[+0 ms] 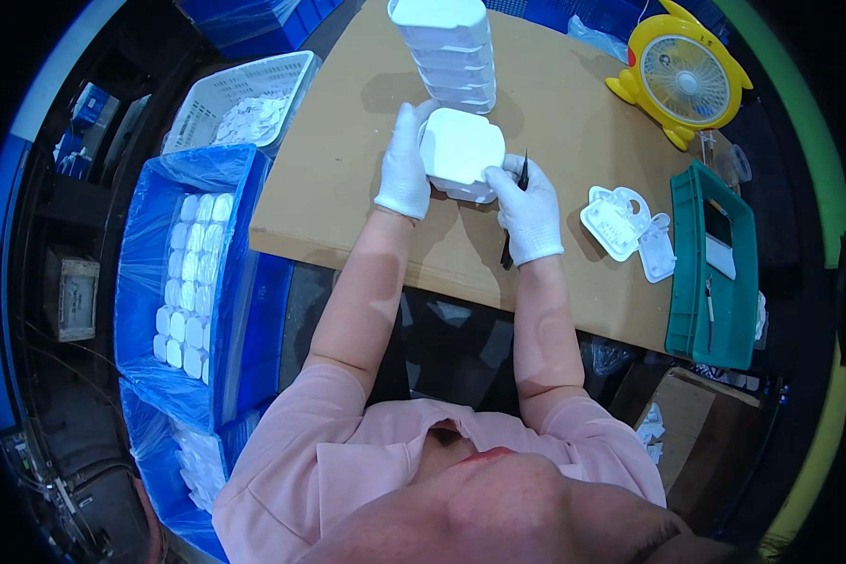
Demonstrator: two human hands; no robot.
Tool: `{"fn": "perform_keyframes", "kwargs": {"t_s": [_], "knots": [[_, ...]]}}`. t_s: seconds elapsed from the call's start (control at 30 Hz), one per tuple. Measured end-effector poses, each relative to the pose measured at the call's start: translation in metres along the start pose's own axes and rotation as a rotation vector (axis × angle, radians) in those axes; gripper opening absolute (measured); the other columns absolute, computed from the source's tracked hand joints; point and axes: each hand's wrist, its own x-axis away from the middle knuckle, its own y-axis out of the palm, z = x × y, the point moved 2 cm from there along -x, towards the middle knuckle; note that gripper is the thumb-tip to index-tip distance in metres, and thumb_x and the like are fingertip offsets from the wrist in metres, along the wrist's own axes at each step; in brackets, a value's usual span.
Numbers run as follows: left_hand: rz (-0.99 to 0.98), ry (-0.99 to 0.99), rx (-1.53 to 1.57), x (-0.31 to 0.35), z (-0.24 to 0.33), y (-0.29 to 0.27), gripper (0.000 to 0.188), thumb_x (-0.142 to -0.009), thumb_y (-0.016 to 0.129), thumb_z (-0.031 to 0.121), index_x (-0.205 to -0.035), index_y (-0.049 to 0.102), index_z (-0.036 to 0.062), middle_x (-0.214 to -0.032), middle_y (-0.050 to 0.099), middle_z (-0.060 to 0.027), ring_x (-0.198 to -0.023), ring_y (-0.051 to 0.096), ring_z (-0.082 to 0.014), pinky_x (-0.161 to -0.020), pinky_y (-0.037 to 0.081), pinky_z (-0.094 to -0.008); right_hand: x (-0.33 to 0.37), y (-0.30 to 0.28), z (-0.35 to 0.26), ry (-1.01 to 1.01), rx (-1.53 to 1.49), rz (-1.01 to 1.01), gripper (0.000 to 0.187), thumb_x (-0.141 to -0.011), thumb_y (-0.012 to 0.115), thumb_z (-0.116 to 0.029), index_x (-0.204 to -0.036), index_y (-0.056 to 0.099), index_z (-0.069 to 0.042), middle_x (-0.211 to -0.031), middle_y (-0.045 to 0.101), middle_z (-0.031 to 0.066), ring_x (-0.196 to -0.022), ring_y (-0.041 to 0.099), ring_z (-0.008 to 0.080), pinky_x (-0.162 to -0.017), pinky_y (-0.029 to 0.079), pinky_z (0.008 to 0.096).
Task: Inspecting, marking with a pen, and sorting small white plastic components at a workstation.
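Observation:
Both of my hands wear white gloves. Between them is a short stack of white rounded-square plastic covers (462, 143), its smooth top facing up. My left hand (405, 167) is closed around the left side of this stack. At its right edge, the thumb of my right hand (528, 209) presses near the top cover's corner. A slim black pointed tool (524, 171) is also held in my right hand, its thin tip pointing away from me and its other end showing below the palm. Just behind stands a taller stack of similar white covers (451, 61).
On the cardboard-topped table (348, 188), loose white plastic parts (616, 224) lie to the right, beside a green tray (686, 268). A yellow fan (688, 75) stands at the far right. Left are a white basket (296, 80) and a blue crate (226, 202) of packed white pieces.

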Motion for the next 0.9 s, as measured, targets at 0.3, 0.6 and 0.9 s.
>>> {"fn": "perform_keyframes", "kwargs": {"t_s": [0.3, 0.6, 0.9], "knots": [[0.104, 0.149, -0.261, -0.005, -0.002, -0.001, 0.061, -0.103, 0.032, 0.042, -0.143, 0.037, -0.0027, -0.143, 0.043, -0.0152, -0.131, 0.042, -0.0248, -0.110, 0.031, -0.0359, -0.007, 0.001, 0.005, -0.194, -0.010, 0.090, 0.023, -0.080, 0.071, -0.018, -0.093, 0.063, -0.001, -0.078, 0.057, -0.0010, -0.062, 0.049, 0.0061, -0.050, 0.038, 0.0225], [-0.206, 0.731, -0.304, 0.069, 0.041, 0.060, 0.101, -0.080, 0.072, 0.046, -0.150, 0.015, 0.0006, -0.148, 0.032, -0.0205, -0.134, 0.035, -0.0359, -0.111, 0.029, -0.0456, 0.047, -0.037, -0.064, 0.017, -0.442, -0.132, 0.016, -0.088, 0.062, -0.019, -0.095, 0.060, -0.005, -0.065, 0.047, -0.0067, -0.048, 0.035, 0.0010, -0.043, 0.026, 0.0189], [-0.456, 0.576, -0.175, 0.086, 0.018, 0.094, 0.147, -0.050, 0.093, 0.043, -0.153, -0.007, 0.0135, -0.149, 0.028, -0.0268, -0.131, 0.041, -0.0356, -0.108, 0.034, -0.0477, 0.064, -0.077, -0.065, 0.223, -0.536, -0.354, 0.012, -0.090, 0.059, -0.022, -0.089, 0.057, -0.010, -0.061, 0.041, -0.0078, -0.044, 0.031, 0.0016, -0.040, 0.022, 0.0193]]}}
